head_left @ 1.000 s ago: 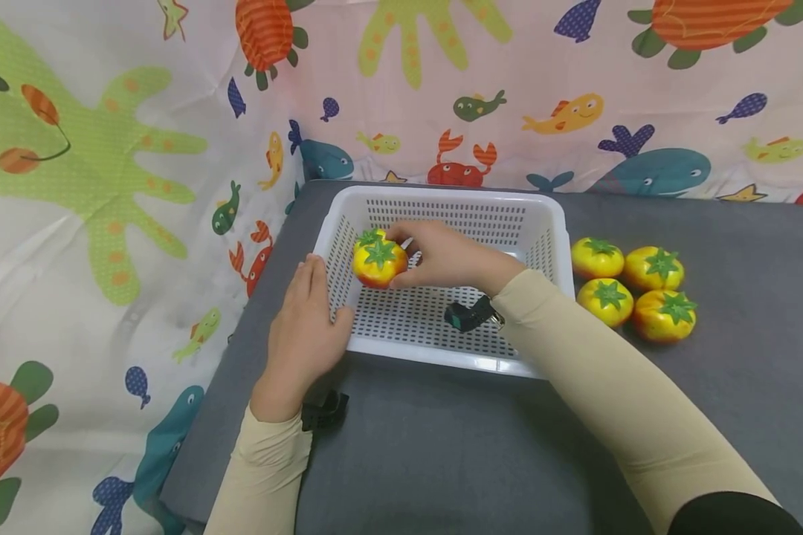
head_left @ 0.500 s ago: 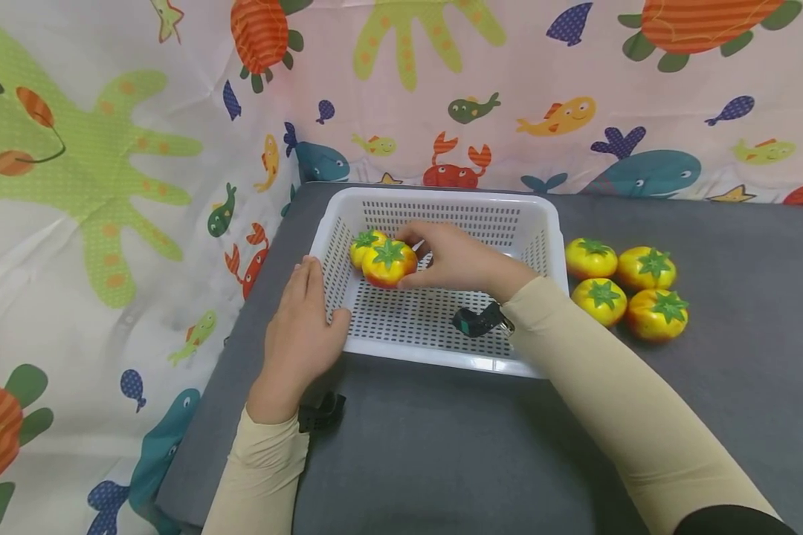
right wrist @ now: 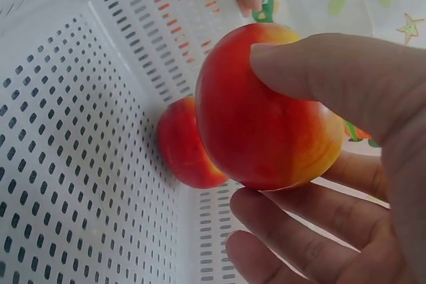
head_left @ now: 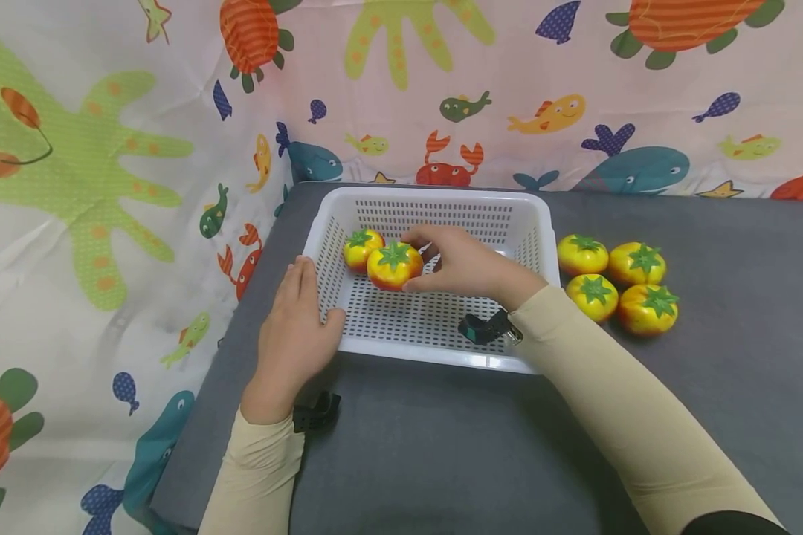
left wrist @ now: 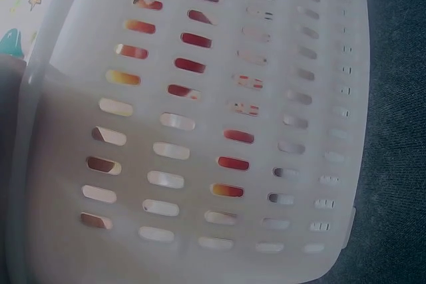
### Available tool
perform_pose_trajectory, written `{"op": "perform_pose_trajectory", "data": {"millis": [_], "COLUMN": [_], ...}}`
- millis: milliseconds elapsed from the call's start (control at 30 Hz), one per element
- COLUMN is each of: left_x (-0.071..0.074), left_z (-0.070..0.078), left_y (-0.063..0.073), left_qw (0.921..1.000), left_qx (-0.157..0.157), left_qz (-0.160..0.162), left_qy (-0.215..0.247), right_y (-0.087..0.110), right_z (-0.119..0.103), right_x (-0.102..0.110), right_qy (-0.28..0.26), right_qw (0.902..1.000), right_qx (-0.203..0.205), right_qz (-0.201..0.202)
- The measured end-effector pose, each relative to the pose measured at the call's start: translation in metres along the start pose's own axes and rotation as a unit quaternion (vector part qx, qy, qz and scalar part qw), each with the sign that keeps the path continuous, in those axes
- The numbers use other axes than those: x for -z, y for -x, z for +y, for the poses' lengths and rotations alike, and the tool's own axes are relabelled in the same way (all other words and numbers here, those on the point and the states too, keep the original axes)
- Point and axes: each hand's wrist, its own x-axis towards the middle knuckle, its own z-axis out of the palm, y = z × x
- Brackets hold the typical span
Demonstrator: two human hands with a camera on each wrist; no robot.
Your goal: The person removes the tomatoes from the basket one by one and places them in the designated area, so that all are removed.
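Observation:
My right hand [head_left: 465, 260] pinches a yellow-and-red tomato [head_left: 393, 266] with a green star-shaped leaf top, over the left half of a white perforated basket [head_left: 428, 362]. In the right wrist view the thumb and fingers grip this tomato [right wrist: 259, 118] from both sides. Another tomato [head_left: 361, 253] lies in the basket's left end, just behind the held one. My left hand [head_left: 294, 334], fingers straight, rests against the basket's left rim. The left wrist view shows the basket's slotted side wall [left wrist: 126, 184], with red and yellow behind the slots.
Several more tomatoes [head_left: 616, 286] sit grouped on the grey table [head_left: 442, 446] just right of the basket. A printed cloth wall [head_left: 388, 111] rises behind the table, and another [head_left: 127, 297] runs along its left side.
My right hand has shifted slightly right with its tomato, so more of the tomato behind it shows. The left hand has stayed at the basket's rim.

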Motion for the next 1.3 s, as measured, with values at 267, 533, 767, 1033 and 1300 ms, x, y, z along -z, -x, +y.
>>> {"op": "perform_pose_trajectory", "data": {"millis": [267, 533, 767, 1033, 1300], "left_x": [-0.001, -0.002, -0.002, 0.002, 0.002], "left_z": [0.001, 0.003, 0.005, 0.005, 0.002], "left_y": [-0.002, -0.004, -0.002, -0.002, -0.002], "left_qw": [0.9999, 0.9999, 0.9998, 0.9998, 0.9997], "left_qx": [0.003, 0.001, 0.000, -0.001, -0.002], "left_qz": [-0.011, -0.014, -0.018, -0.016, -0.019], "left_qy": [-0.004, 0.000, -0.006, -0.008, -0.012], "right_y": [0.015, 0.024, 0.032, 0.047, 0.057], "right_z": [0.001, -0.006, -0.006, 0.000, 0.006], "right_x": [0.006, 0.013, 0.026, 0.041, 0.044], "right_qy": [-0.023, -0.011, 0.003, -0.002, -0.012], "right_qw": [0.9997, 0.9997, 0.9991, 0.9987, 0.9978], "right_qx": [0.002, 0.014, 0.033, 0.023, 0.029], "right_qz": [0.008, 0.014, 0.025, 0.046, 0.058]}}
